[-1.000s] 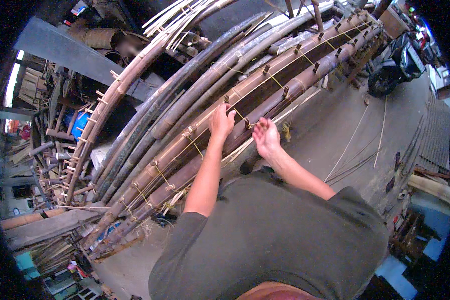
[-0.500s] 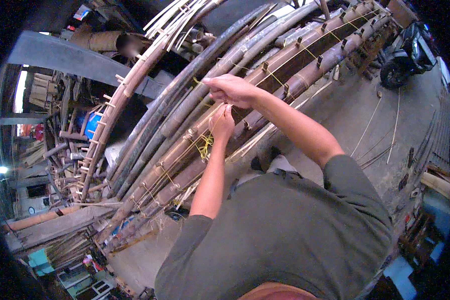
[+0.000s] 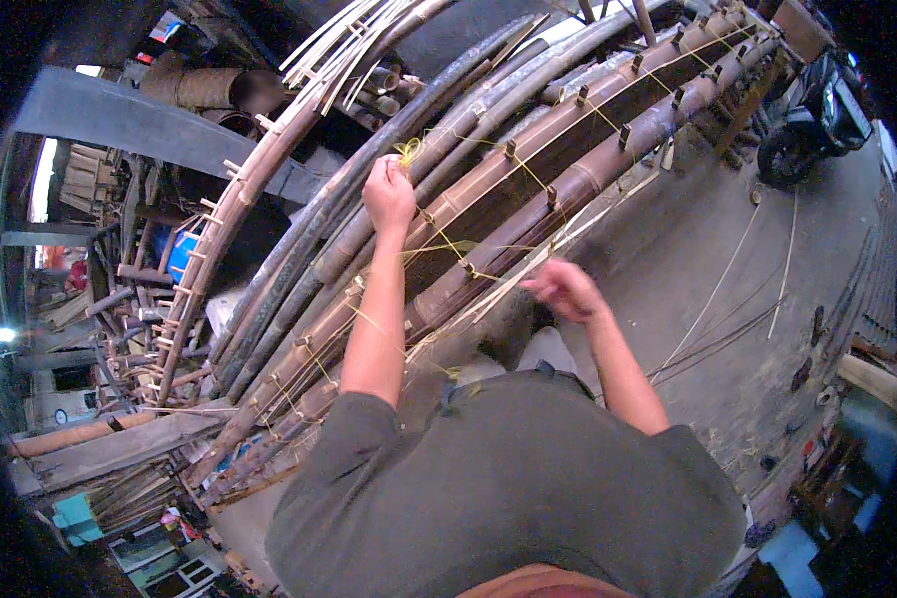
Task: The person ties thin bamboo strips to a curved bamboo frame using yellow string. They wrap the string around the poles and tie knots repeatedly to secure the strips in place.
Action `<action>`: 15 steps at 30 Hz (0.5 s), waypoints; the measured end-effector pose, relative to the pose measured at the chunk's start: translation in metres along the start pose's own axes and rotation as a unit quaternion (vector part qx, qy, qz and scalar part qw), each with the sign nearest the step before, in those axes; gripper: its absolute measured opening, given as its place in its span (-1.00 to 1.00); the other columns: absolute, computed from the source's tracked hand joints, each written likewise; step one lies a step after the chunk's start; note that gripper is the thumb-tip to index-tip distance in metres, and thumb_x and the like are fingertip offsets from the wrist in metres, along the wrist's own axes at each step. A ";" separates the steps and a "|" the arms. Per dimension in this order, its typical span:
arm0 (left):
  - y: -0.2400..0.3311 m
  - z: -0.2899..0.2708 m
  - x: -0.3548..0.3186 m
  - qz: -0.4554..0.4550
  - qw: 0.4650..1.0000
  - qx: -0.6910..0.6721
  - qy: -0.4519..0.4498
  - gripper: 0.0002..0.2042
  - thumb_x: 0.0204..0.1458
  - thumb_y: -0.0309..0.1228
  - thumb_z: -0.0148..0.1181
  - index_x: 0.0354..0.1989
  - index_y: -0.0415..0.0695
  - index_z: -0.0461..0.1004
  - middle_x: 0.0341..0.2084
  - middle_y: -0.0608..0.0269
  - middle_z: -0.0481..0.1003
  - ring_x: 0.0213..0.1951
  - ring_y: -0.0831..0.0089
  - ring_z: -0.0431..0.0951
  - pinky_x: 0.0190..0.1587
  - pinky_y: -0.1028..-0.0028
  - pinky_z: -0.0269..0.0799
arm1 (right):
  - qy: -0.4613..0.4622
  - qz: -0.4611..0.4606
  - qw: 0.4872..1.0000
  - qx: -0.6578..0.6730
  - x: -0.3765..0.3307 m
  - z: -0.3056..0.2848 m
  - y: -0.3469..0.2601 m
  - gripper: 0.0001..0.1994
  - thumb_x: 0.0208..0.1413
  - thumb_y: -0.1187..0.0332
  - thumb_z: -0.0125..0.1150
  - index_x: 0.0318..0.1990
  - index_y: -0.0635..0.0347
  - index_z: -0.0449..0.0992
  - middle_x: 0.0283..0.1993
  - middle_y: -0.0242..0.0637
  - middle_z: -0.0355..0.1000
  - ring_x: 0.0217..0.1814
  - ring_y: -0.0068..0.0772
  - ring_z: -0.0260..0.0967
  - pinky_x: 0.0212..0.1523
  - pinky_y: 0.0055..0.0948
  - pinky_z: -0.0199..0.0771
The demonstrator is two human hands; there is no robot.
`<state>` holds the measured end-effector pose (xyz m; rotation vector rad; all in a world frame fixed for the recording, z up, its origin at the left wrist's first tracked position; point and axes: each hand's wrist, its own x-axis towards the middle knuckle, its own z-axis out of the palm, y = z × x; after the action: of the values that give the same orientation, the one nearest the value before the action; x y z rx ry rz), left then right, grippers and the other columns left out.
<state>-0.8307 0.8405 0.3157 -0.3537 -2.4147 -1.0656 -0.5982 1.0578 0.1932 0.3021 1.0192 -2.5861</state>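
Note:
My left hand [image 3: 389, 196] is closed on a loose bundle of yellow string [image 3: 409, 152], raised over the far bamboo pole. Beyond the near pole's edge, to the right, my right hand [image 3: 568, 290] is slightly blurred, its fingers pinched at a thin yellow strand that leads from the pole. Two long brown bamboo poles [image 3: 578, 179] lie side by side with short dark pegs [image 3: 625, 137] standing in them. Yellow string runs in a zigzag from peg to peg across the gap between the poles. Near my hands a strand crosses around one peg [image 3: 465, 267].
Several grey bamboo poles [image 3: 344, 239] lie behind the pegged pair. A curved pole with light pegs [image 3: 214, 224] rises at the left, by stacked wood. A dark-wheeled vehicle [image 3: 792, 149] stands at the far right. Thin strips [image 3: 713, 279] lie on the concrete floor.
My hands have come apart: the left has moved up and left with the string bundle, the right down and right past the near pole. The string bundle hung below my left hand before.

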 end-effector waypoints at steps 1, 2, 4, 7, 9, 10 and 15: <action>-0.049 0.014 -0.008 -0.037 0.996 0.076 -0.026 -0.73 0.17 -0.29 -0.07 -0.31 -0.24 0.50 -0.49 -0.10 0.51 -0.44 -0.02 0.52 -0.36 0.17 0.39 | 0.033 -0.153 0.975 0.159 -0.015 -0.005 -0.005 -0.75 0.19 0.17 0.05 -0.48 0.04 0.42 -0.47 -0.33 0.43 -0.44 -0.40 0.38 -0.18 -0.25 0.43; -0.089 0.029 -0.020 -0.071 0.985 0.145 -0.060 -0.72 0.15 -0.28 -0.07 -0.30 -0.23 0.51 -0.42 -0.17 0.51 -0.37 -0.14 0.51 -0.29 0.08 0.40 | 0.003 -0.222 0.935 0.277 -0.026 -0.040 -0.003 -0.76 0.19 0.18 0.06 -0.46 0.05 0.41 -0.46 -0.31 0.42 -0.37 -0.35 0.41 -0.05 -0.14 0.41; -0.092 0.043 -0.020 -0.104 0.977 0.123 -0.143 -0.71 0.11 -0.26 -0.05 -0.28 -0.22 0.51 -0.35 -0.21 0.51 -0.23 -0.16 0.50 -0.15 0.00 0.37 | 0.248 -0.265 0.884 0.294 -0.075 -0.150 0.053 -0.71 0.19 0.05 0.04 -0.44 0.00 0.38 -0.45 -0.35 0.40 -0.27 -0.36 0.42 -0.02 -0.12 0.40; -0.112 0.006 -0.022 -0.114 0.971 0.086 -0.190 -0.71 0.10 -0.26 -0.02 -0.18 -0.22 0.49 -0.28 -0.21 0.50 -0.16 -0.13 0.49 -0.09 0.05 0.38 | 0.642 -0.100 0.671 0.357 -0.130 -0.177 0.142 -0.65 0.20 -0.02 -0.02 -0.11 0.07 0.31 -0.23 -0.32 0.42 -0.15 -0.33 0.40 -0.02 -0.21 0.40; -0.127 -0.034 -0.032 -0.073 0.988 0.064 -0.121 -0.69 0.10 -0.26 0.00 -0.10 -0.20 0.48 -0.25 -0.18 0.51 -0.13 -0.09 0.50 -0.06 0.12 0.39 | 0.645 0.108 0.721 0.230 -0.128 -0.136 0.187 -0.57 0.20 -0.05 -0.03 0.03 0.07 0.28 -0.13 -0.26 0.41 -0.06 -0.26 0.40 0.00 -0.22 0.40; -0.127 -0.059 -0.035 -0.084 0.988 0.073 -0.110 -0.68 0.11 -0.25 -0.01 -0.10 -0.19 0.48 -0.25 -0.16 0.51 -0.13 -0.07 0.51 -0.05 0.15 0.40 | 0.593 0.169 0.767 0.177 -0.118 -0.103 0.200 -0.52 0.19 -0.06 -0.03 0.10 0.07 0.26 -0.08 -0.23 0.41 -0.02 -0.22 0.40 0.01 -0.22 0.39; -0.123 -0.180 -0.092 -0.126 0.964 0.093 -0.214 -0.73 0.12 -0.40 -0.12 -0.20 -0.22 0.52 -0.30 -0.12 0.54 -0.20 -0.01 0.55 -0.10 0.21 0.43 | 0.132 0.190 0.972 -0.046 -0.032 0.098 0.205 -0.56 0.24 -0.02 -0.08 0.03 0.10 0.43 -0.06 -0.35 0.44 -0.01 -0.40 0.39 0.05 -0.25 0.37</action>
<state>-0.7454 0.6206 0.2971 -0.2337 -2.9875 -0.9269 -0.4958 0.8572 0.1471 0.7545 1.0456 -2.1851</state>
